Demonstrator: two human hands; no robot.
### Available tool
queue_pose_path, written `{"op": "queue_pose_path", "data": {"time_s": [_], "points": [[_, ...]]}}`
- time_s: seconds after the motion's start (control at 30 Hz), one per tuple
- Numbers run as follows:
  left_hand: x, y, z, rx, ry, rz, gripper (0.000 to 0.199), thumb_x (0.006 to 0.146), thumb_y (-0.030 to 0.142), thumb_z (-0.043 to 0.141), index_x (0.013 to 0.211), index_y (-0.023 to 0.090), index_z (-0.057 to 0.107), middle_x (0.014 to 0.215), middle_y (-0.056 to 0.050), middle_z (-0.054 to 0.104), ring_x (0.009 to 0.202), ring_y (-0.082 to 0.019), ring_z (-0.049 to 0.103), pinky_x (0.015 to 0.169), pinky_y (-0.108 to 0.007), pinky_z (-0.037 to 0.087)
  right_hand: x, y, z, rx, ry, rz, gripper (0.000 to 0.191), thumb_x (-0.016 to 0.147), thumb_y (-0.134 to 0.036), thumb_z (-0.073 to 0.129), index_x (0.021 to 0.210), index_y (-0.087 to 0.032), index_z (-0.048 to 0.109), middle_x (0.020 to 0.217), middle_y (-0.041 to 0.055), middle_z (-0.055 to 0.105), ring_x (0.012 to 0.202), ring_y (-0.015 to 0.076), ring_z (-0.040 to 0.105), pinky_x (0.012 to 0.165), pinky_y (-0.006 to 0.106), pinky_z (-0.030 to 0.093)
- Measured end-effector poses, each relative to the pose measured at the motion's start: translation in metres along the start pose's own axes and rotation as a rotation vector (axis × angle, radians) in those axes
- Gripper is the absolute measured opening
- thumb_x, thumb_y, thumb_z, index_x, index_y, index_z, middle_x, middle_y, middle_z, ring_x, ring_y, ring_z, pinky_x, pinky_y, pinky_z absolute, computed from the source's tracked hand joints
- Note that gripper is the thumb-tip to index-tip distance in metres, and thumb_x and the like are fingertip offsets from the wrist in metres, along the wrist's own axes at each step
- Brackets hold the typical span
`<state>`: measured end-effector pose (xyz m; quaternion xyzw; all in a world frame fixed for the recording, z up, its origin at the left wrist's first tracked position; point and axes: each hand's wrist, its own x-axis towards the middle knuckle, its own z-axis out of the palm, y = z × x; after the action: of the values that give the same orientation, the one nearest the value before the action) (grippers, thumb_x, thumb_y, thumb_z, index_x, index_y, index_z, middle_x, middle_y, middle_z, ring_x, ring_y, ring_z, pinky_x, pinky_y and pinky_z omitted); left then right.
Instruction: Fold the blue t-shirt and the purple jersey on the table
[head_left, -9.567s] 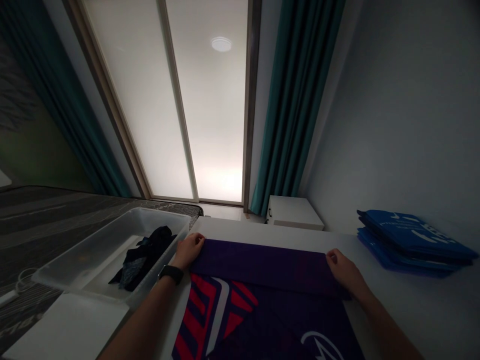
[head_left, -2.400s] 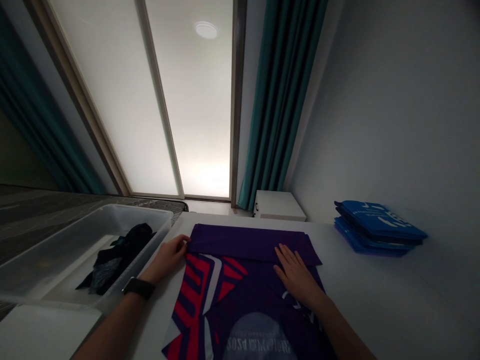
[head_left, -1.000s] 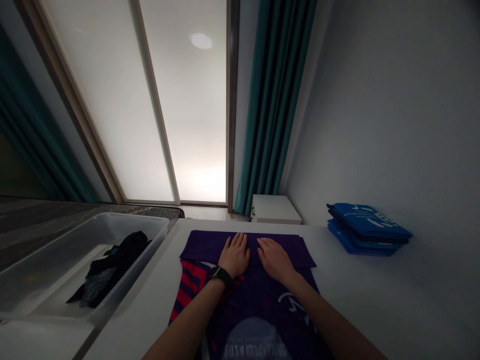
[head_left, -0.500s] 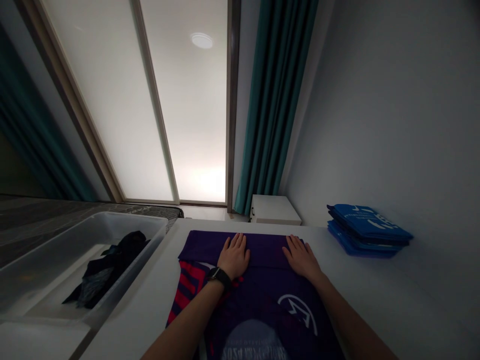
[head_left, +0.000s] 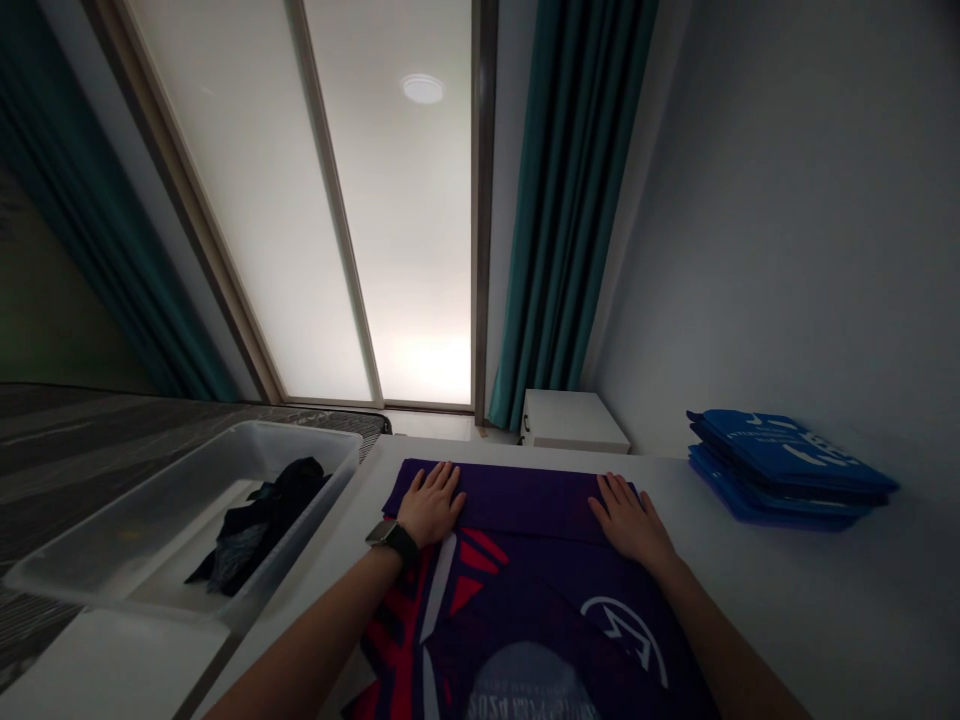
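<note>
A dark purple printed T-shirt [head_left: 540, 580] lies flat on the white table [head_left: 292, 620], its far part folded over into a straight band. Red and grey patterning shows on its left side, and a white logo and lettering on its front. On the left end of the band rests my left hand [head_left: 431, 503], palm down with fingers stretched out; a dark watch [head_left: 394, 540] is on that wrist. My right hand [head_left: 631, 518] lies flat near the band's right end, fingers spread. Neither hand grips the cloth. The shirt's near edge is out of view.
To the left stands a translucent plastic bin [head_left: 300, 520] with dark clothes [head_left: 262, 520] inside. A stack of folded blue bags [head_left: 787, 465] sits on the right by the wall. Beyond the table are a white cabinet [head_left: 574, 422] and a teal curtain [head_left: 570, 220].
My left hand has slid left along the folded band to its left end. My right hand stays near the right end. The whole view has shifted slightly.
</note>
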<state>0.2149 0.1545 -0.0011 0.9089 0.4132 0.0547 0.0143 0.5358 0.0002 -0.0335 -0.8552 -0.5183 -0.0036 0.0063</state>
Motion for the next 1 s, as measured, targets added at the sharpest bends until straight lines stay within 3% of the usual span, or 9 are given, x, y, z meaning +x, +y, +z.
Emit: {"op": "queue_pose_path", "data": {"time_s": [0.17,0.47,0.57,0.67,0.73,0.87,1.0], "points": [[-0.009,-0.027,-0.005,0.056,-0.017,-0.11,0.057,0.098,0.043,0.029,0.148,0.016,0.033,0.156,-0.008,0.027,0.144,-0.023,0.023,0.117,-0.044,0.02,0.0,-0.001,-0.003,-0.018,-0.03,0.023,0.066,0.095,-0.049,0.016,0.151,-0.015,0.023,0.159,0.006,0.018,0.146,0.0214,0.011,0.117,0.049,0.01],[-0.009,-0.032,0.006,0.085,0.048,-0.08,0.057,0.097,0.043,0.029,0.147,0.016,0.036,0.154,-0.008,0.031,0.143,-0.024,0.026,0.116,-0.046,0.022,0.0,0.002,-0.007,0.026,-0.055,0.031,0.064,0.096,-0.048,0.014,0.151,-0.017,0.023,0.159,0.0039,0.018,0.146,0.0201,0.011,0.117,0.051,0.009],[-0.012,-0.03,0.001,0.12,0.13,-0.062,0.055,0.097,0.039,0.031,0.144,0.013,0.041,0.152,-0.011,0.036,0.142,-0.026,0.028,0.117,-0.049,0.018,0.003,0.001,-0.015,0.057,-0.093,0.075,0.063,0.096,-0.046,0.015,0.151,-0.016,0.022,0.159,0.0045,0.019,0.146,0.0208,0.011,0.117,0.051,0.008],[-0.012,-0.012,-0.011,0.13,0.255,0.037,0.051,0.096,0.033,0.032,0.141,0.013,0.044,0.15,-0.012,0.039,0.143,-0.026,0.027,0.118,-0.048,0.015,0.006,-0.015,-0.025,0.032,-0.043,0.06,0.063,0.096,-0.042,0.017,0.151,-0.012,0.024,0.158,0.0076,0.021,0.146,0.0222,0.012,0.117,0.051,0.007],[-0.006,0.009,-0.018,0.092,0.271,0.12,0.05,0.097,0.03,0.031,0.142,0.014,0.042,0.151,-0.01,0.039,0.142,-0.023,0.028,0.117,-0.043,0.02,0.007,-0.038,-0.03,0.013,0.039,-0.045,0.061,0.096,-0.037,0.02,0.149,-0.009,0.028,0.157,0.0097,0.023,0.146,0.0219,0.014,0.118,0.048,0.006],[0.014,0.054,-0.014,-0.005,0.18,0.306,0.051,0.096,0.027,0.029,0.144,0.014,0.038,0.153,-0.007,0.036,0.142,-0.018,0.029,0.117,-0.038,0.023,0.006,-0.101,-0.029,0.073,0.072,-0.297,0.058,0.094,-0.027,0.021,0.149,-0.01,0.03,0.157,0.0085,0.025,0.145,0.0202,0.018,0.117,0.044,0.011],[0.027,0.073,0.005,-0.059,0.069,0.242,0.052,0.095,0.027,0.029,0.144,0.015,0.039,0.151,-0.007,0.038,0.141,-0.019,0.031,0.116,-0.04,0.026,0.005,-0.137,-0.02,0.135,0.016,-0.349,0.058,0.095,-0.027,0.018,0.148,-0.009,0.031,0.156,0.0091,0.025,0.145,0.0201,0.018,0.117,0.044,0.012]]}}
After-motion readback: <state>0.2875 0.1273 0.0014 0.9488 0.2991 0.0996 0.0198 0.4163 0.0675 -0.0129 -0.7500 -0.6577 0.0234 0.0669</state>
